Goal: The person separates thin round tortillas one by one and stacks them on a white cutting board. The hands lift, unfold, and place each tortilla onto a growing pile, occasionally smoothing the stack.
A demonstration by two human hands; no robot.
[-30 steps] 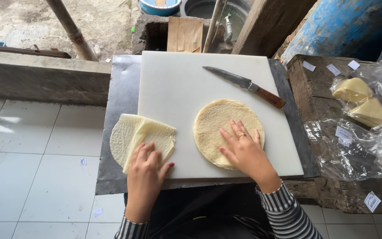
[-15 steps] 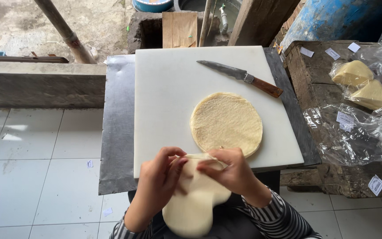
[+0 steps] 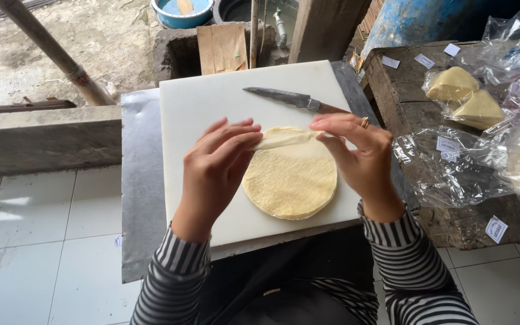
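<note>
Closest to me, my striped sleeves (image 3: 179,265) come up from the bottom edge, over a dark apron. My left hand (image 3: 215,171) is raised above the white cutting board (image 3: 200,114), fingers together and pinched narrow on the left end of a folded flatbread (image 3: 284,137). My right hand (image 3: 359,159), with a ring (image 3: 365,122) on one finger, pinches the other end, thumb under and fingers curled over the top. So both hands hold that one pale, thin piece between them, stretched sideways and lifted clear of the board.

Right under it lies the stack of round flatbreads (image 3: 290,180), yellowish and flat on the board, near the board's front right corner. My right palm hides a bit of its right edge. The board sits on a grey metal tabletop (image 3: 142,180), which shows as a wide strip on the left.

Further up the board, a knife (image 3: 290,99) lies flat, blade pointing left, brown handle partly behind my right fingers. It is apart from the stack.

To the right, a rough wooden table (image 3: 404,102) carries clear plastic bags (image 3: 452,168), small white labels (image 3: 496,229) and two bagged folded wedges (image 3: 464,93) of the same pale bread.

Beyond the board, a piece of brown cardboard (image 3: 222,48) leans at a concrete basin, with a blue bowl (image 3: 182,12) behind it. A blue barrel (image 3: 428,21) stands at the top right, and a slanted pole (image 3: 55,54) crosses the top left above a concrete ledge (image 3: 43,141).
</note>
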